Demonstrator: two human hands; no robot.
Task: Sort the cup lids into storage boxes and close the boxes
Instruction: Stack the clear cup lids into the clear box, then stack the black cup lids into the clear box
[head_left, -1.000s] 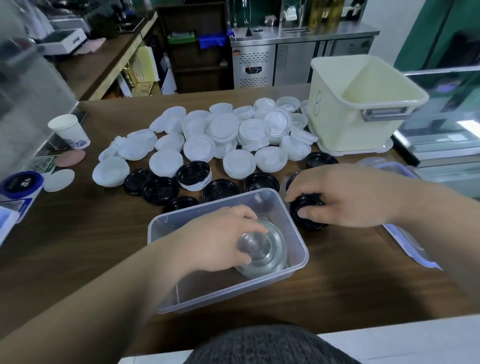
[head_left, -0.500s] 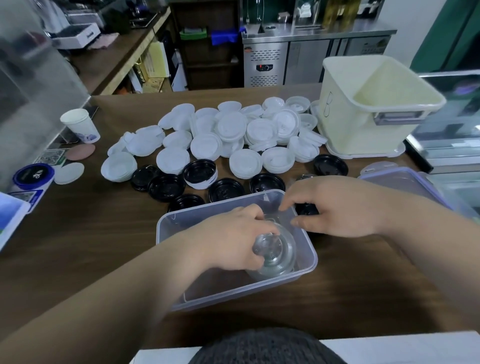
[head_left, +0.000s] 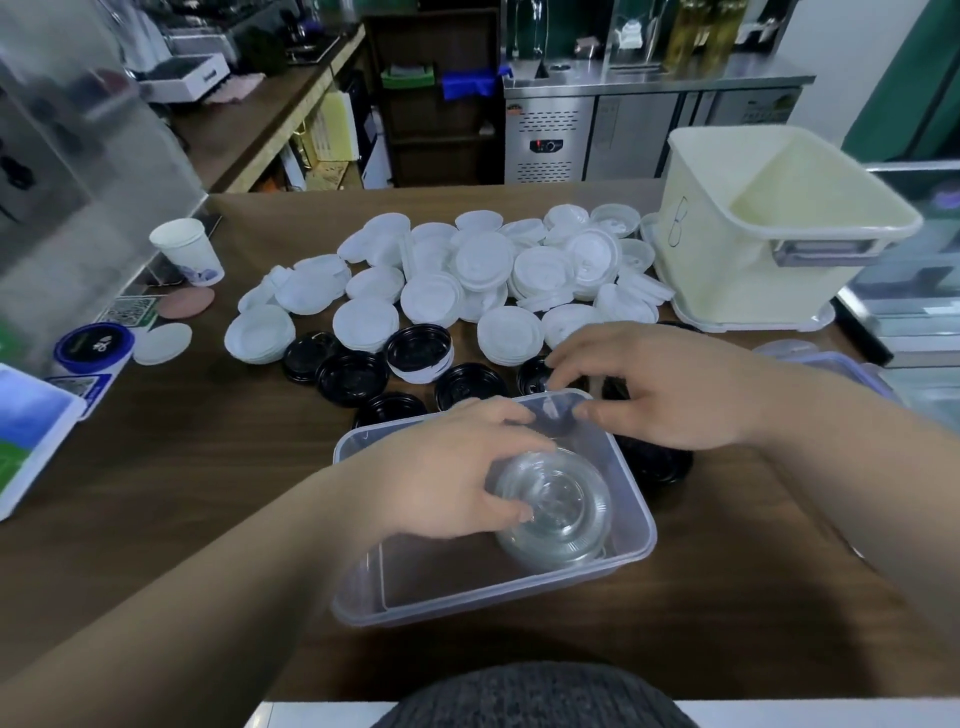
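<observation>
so left hand (head_left: 441, 467) is clamped round the clear lids (head_left: 561, 514), seating them in the box (head_left: 467, 603), while right hand (head_left: 670, 389) curls at its rim, prob steadying, can't tell if gripping.

The bare left forearm is stretching from the lower left of the frame toward the centre. The left hand (head_left: 457, 467) is gripping a stack of clear lids (head_left: 558, 514) from its left side, thumb on the near edge and fingers curled over the far edge. The bare right forearm is slanting in from the right edge. The right hand (head_left: 670, 395) is sitting palm down just upper right of the left hand, its fingers (head_left: 571, 358) bent downward and thumb pointing left. Whether it is holding anything is unclear.
</observation>
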